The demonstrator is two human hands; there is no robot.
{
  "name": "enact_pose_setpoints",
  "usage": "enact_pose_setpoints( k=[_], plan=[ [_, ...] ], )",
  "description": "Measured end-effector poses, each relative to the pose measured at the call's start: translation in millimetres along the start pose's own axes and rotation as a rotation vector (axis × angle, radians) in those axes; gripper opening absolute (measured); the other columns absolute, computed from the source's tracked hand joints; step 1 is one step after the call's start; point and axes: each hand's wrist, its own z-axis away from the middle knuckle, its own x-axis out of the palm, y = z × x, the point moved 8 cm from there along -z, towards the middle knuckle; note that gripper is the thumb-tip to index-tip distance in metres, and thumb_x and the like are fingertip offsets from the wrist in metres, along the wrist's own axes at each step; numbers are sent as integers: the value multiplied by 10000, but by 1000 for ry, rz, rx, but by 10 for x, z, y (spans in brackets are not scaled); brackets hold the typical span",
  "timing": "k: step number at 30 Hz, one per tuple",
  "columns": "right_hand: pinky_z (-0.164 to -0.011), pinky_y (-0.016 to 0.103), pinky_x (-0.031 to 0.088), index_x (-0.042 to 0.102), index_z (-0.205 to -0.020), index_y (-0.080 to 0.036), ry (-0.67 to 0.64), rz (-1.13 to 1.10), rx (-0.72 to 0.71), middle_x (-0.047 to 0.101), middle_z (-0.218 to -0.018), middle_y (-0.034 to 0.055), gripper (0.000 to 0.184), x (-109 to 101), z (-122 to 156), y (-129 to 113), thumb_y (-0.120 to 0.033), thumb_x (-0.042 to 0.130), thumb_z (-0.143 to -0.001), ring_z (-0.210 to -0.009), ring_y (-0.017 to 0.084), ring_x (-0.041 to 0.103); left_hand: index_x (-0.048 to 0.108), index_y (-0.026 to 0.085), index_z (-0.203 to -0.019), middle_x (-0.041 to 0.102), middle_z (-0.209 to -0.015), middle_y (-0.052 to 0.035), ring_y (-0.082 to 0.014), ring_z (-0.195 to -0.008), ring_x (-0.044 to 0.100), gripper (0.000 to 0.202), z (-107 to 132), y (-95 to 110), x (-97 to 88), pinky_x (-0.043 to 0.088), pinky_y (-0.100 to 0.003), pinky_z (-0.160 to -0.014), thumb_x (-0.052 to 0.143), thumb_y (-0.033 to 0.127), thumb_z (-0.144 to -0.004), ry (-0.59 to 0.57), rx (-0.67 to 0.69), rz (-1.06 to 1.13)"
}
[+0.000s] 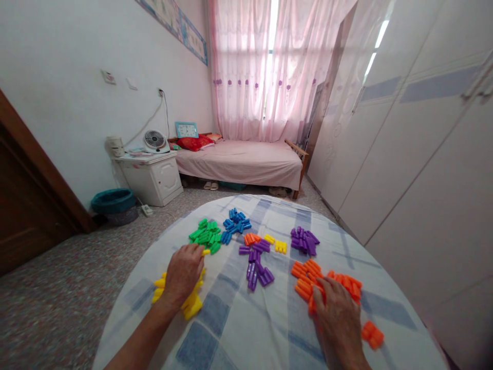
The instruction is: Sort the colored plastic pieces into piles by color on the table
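Note:
My left hand point(184, 272) is above the pile of yellow plastic pieces point(192, 304) and partly hides it. A small yellow plastic piece point(206, 252) sticks out from its closed fingertips, close to the green pieces point(206, 234). On the right, my right hand point(339, 308) rests at the orange pile point(307, 277), fingers bent, with an orange plastic piece point(321, 297) between thumb and forefinger. Mid-table lie joined purple pieces point(253, 270), a short orange group point(252, 239) and a few yellow pieces point(281, 247).
Blue pieces point(236, 222) and a purple pile point(304, 240) lie farther back on the checked tablecloth point(246, 329). A small orange cluster point(372, 335) sits near the right side. Beyond the table are a bed point(242, 159), a white cabinet point(154, 180) and a bin point(113, 205).

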Motion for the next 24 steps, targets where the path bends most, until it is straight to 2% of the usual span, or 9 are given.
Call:
enact_pose_setpoints(
  k=[2,4,6,8,11,14,16,19,24],
  plan=[
    [-852,377,386,606,-1017,-168,4,21,-9,632,-1056,106,276,8,7,-5,-280,389,-888,-995,246,539,627,179,-1065,639,-1094,-103,-260,-1019,567,314,85,-176,76,452,-386,-864,436,136,-820,-53,-22,-38],
    [-869,384,382,609,-1005,-168,-11,45,-42,630,-1061,108,269,26,21,-19,-268,392,-882,-1024,252,526,634,179,-1077,638,-1131,-105,-250,-1053,569,353,154,-251,170,450,-384,-904,435,101,-795,-111,-23,-31],
    [-884,396,376,618,-974,-190,-30,67,-85,632,-1060,102,237,33,35,-34,-247,418,-859,-1054,263,511,642,170,-1081,628,-1168,-110,-258,-1103,553,380,203,-252,219,430,-404,-956,440,82,-771,-140,-8,-12],
    [-907,416,368,621,-966,-205,-15,80,-94,628,-1075,102,222,-7,31,-39,-243,444,-838,-1078,280,495,643,169,-1096,610,-1204,-114,-285,-1176,507,411,225,-203,179,391,-447,-1008,453,71,-745,-105,2,7],
    [-963,463,344,610,-1042,-163,68,58,-42,593,-1153,142,290,-147,-18,-80,-306,448,-849,-1148,318,449,632,173,-1127,583,-1241,-116,-306,-1261,429,435,219,-13,31,337,-480,-1064,472,83,-732,13,15,127],
    [-1002,452,327,594,-1113,-133,54,-53,-84,572,-1202,147,361,-190,-96,-340,-352,445,-868,-1193,308,425,625,198,-1133,564,-1266,-95,-269,-1258,439,398,144,335,-11,344,-466,-1076,469,132,-773,69,34,417],
    [-1010,414,329,585,-1146,-143,-41,-131,-154,580,-1206,125,359,-119,-145,-612,-334,455,-871,-1184,276,447,625,221,-1122,554,-1276,-75,-235,-1220,481,377,35,598,80,382,-439,-1053,472,155,-784,55,18,646],
    [-997,391,340,562,-1195,-153,-190,-190,-188,576,-1228,115,382,43,-207,-971,-306,502,-850,-1179,267,466,644,186,-1064,568,-1236,-97,-224,-1194,503,319,-181,871,319,393,-424,-1042,479,185,-791,89,-102,904],
    [-911,370,388,578,-1150,-175,-331,-250,-153,627,-1119,108,344,264,-303,-1235,-288,542,-827,-1084,262,532,621,115,-1065,579,-1177,-143,-226,-1161,515,313,-406,986,729,372,-429,-1053,440,235,-840,219,-313,1092]
  ],
)
